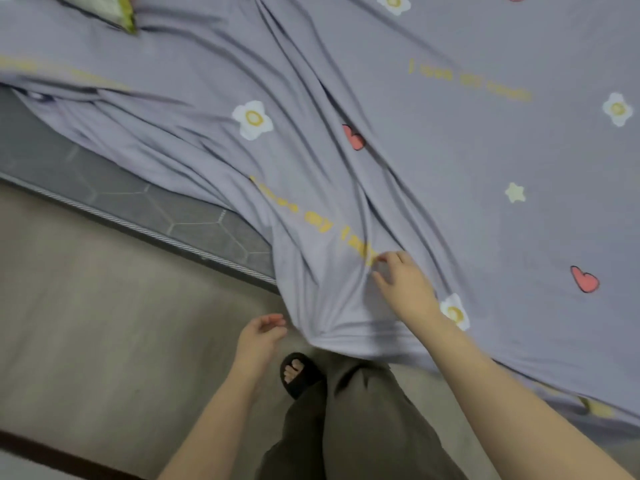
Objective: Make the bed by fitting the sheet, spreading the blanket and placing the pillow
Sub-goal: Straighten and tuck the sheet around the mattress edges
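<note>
A lilac sheet (433,140) printed with flowers, hearts and yellow lettering lies wrinkled over the bed, its corner pulled down over the mattress corner in front of me. My right hand (403,282) rests on the sheet at that corner, fingers loosely bent and touching the folds. My left hand (261,332) hovers just left of the draped corner with relaxed, slightly curled fingers, holding nothing. The grey quilted mattress (138,199) is bare along its left edge. A green-edged pillow (114,10) peeks in at the top left.
The grey floor (104,323) runs beside the bed at the left. My legs in dark trousers and a black sandal (299,374) stand close against the mattress corner. A dark strip (52,455) crosses the bottom left.
</note>
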Demonstrator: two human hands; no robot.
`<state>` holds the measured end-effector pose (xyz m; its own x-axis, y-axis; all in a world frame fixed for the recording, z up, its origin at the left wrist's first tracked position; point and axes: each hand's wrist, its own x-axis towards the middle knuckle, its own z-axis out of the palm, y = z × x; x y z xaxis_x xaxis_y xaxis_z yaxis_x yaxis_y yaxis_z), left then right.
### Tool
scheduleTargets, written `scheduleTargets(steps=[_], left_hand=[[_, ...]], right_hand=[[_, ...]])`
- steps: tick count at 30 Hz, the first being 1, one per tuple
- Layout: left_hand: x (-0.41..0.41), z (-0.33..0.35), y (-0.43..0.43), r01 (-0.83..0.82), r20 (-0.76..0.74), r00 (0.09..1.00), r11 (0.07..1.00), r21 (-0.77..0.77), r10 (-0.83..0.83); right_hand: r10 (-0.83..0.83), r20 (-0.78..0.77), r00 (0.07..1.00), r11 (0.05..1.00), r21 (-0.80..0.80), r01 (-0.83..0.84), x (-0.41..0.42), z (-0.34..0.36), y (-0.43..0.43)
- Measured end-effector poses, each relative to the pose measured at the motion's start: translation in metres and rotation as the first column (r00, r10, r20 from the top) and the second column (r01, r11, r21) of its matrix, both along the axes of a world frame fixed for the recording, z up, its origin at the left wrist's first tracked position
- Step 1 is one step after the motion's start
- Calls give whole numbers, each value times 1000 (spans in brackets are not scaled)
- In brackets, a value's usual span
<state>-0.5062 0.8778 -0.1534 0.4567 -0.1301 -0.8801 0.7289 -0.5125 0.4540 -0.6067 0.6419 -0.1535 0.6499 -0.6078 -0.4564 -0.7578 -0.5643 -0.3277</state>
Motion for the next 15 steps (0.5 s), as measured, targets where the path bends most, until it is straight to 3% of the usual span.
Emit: scheduleTargets(steps=[6,11,15], left_hand=[[73,19,25,-101,-15,995,993,-59,101],[150,18,38,-105,4,994,993,-55,106],[211,9,44,-154,-12,988,987,-54,154]], right_hand=[[155,99,983,976,139,-168,124,0,46],[165,-4,986,984,76,-164,209,-22,65],[-5,-13,1000,931,364,9,242,-30,72]])
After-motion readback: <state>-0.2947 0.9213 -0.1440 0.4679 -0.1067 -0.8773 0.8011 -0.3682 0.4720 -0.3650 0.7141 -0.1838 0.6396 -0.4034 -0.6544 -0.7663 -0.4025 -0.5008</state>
